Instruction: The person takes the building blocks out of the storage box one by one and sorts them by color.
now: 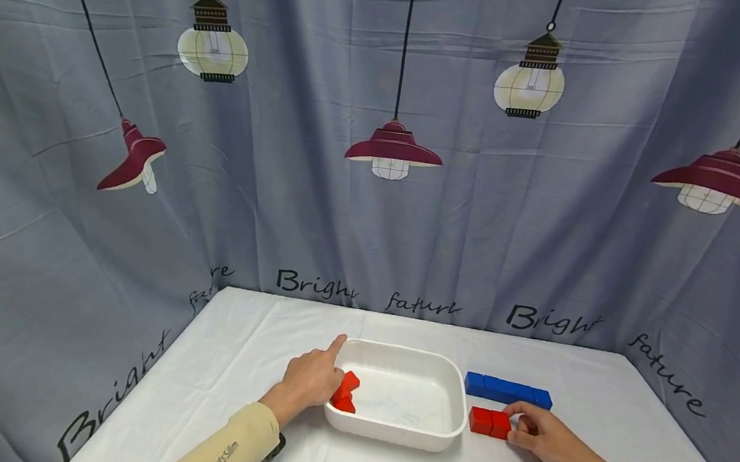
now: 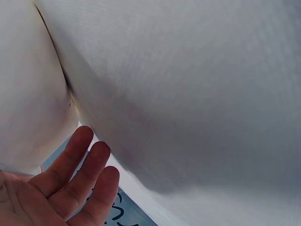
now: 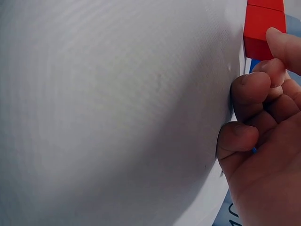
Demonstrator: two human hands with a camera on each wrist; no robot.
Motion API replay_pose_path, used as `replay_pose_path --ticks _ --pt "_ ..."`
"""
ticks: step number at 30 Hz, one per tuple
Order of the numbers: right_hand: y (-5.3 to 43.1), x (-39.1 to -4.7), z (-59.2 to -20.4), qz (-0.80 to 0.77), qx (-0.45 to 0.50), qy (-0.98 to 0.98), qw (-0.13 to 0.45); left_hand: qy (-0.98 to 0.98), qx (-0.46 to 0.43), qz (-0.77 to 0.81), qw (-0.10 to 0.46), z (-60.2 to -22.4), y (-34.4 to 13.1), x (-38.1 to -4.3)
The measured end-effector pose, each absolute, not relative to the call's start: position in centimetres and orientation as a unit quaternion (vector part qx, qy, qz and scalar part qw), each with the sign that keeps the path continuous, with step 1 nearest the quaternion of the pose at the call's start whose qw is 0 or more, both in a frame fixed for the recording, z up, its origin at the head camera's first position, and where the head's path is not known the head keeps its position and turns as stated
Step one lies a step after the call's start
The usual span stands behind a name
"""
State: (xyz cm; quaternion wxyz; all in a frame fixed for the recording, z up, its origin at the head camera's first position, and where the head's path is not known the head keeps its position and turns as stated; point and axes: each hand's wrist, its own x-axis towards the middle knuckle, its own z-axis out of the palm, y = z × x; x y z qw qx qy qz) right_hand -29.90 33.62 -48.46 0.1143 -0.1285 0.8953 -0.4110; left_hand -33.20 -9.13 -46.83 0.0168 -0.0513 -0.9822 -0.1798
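Pinching a red block at lower right, the right hand might drag its neighbour; the left hand, fingers loosely straight at the white tray, could push it askew; lifting wide might bump the blue blocks.

Smooth, glossy white plastic tray

Beyond the far edge of the white-draped table, a grey-blue curtain is hung, printed with lamps and lettering.
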Motion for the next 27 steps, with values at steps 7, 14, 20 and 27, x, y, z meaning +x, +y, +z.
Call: replay_pose_path --ticks 7,14,20,27 --pt "33.5 -30.0 -48.6 -0.410 -0.126 0.896 0.112 -0.981 -0.049 -0.188 0.014 -46.8 -9.2 -33.3" --pt "33.6 -30.3 -48.1 -0.406 -0.134 0.896 0.118 -0.981 -0.050 -0.186 0.011 -46.6 -9.1 -33.1" --pt "33.1 -30.8 -46.4 -0.387 -0.147 0.906 0.094 -0.982 -0.047 -0.181 0.012 -46.5 -9.1 -33.1" --pt "31.6 -31.0 -43.9 -0.399 -0.184 0.893 0.094 -0.981 -0.047 -0.186 0.006 -46.7 -9.1 -33.0"
